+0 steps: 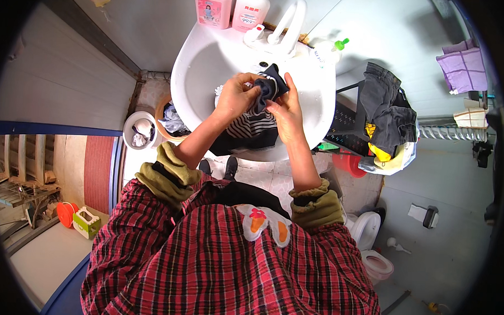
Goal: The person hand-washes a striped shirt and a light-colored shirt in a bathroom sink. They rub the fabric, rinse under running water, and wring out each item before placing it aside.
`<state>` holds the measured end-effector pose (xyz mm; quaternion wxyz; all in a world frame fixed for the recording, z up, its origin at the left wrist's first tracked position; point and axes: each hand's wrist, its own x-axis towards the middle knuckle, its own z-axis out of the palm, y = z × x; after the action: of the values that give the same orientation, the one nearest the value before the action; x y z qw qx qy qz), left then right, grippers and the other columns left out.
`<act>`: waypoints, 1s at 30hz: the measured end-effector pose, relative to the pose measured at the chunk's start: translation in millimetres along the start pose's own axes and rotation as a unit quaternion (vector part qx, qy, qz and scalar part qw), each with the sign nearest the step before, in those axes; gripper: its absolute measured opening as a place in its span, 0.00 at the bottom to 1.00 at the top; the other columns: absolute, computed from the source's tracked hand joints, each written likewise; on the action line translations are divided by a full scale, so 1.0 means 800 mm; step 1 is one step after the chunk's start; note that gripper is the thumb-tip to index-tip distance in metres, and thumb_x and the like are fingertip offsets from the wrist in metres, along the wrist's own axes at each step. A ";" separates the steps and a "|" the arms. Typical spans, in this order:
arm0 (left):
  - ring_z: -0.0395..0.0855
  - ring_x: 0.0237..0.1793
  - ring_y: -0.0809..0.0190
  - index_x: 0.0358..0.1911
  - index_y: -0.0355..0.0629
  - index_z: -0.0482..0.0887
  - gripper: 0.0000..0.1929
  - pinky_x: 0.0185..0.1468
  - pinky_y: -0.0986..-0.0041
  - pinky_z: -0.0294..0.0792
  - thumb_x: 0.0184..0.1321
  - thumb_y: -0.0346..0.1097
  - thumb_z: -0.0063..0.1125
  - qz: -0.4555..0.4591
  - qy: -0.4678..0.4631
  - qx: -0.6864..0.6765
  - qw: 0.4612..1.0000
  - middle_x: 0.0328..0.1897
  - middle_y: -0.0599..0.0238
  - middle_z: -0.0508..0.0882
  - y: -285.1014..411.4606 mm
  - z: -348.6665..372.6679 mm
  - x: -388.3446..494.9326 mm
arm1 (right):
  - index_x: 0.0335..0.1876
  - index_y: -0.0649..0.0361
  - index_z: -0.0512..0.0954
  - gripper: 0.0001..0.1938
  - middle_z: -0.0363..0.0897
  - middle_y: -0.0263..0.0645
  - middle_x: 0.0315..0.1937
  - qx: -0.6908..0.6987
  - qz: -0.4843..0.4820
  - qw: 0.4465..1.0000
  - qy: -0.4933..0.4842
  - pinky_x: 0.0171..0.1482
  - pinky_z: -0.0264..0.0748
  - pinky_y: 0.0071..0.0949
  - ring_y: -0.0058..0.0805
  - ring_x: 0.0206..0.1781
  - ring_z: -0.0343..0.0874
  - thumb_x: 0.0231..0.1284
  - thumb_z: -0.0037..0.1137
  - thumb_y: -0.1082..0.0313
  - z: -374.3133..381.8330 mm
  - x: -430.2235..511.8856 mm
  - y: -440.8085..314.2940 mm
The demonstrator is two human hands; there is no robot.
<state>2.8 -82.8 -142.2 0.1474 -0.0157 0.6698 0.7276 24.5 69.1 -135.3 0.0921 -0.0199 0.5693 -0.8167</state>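
Over a white washbasin (187, 92), both hands work on a striped black-and-white garment (249, 125) with dark solid parts. My left hand (235, 97) pinches a bunched dark fold of it between thumb and fingers. On the other side, my right hand (289, 115) has its thumb against the same fold and its fingers behind the cloth. The rest of the garment hangs down in the basin and over its front edge. A small patch of striped cloth shows left of my left hand. Much of the fold is hidden by the fingers.
Two pink bottles (213, 9), a white faucet (296, 28) and a green-capped bottle (328, 52) stand on the basin's back rim. Below left are a white bucket (128, 142) and a tub (159, 117) with clothes. Dark trousers (381, 103) hang over a rack (349, 115) on the right.
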 end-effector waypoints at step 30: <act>0.72 0.22 0.75 0.30 0.41 0.75 0.08 0.26 0.84 0.67 0.60 0.38 0.48 -0.048 0.088 -0.319 0.942 0.23 0.73 0.76 -0.030 0.017 0.025 | 0.63 0.60 0.53 0.30 0.70 0.44 0.45 0.159 0.106 0.981 0.010 0.49 0.68 0.24 0.28 0.45 0.71 0.53 0.49 0.76 -0.040 0.028 -0.011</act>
<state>-8.0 -64.2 -168.3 0.1094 -0.1579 0.4111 0.8911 -2.8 97.6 -139.5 0.1749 0.0636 0.4317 -0.8826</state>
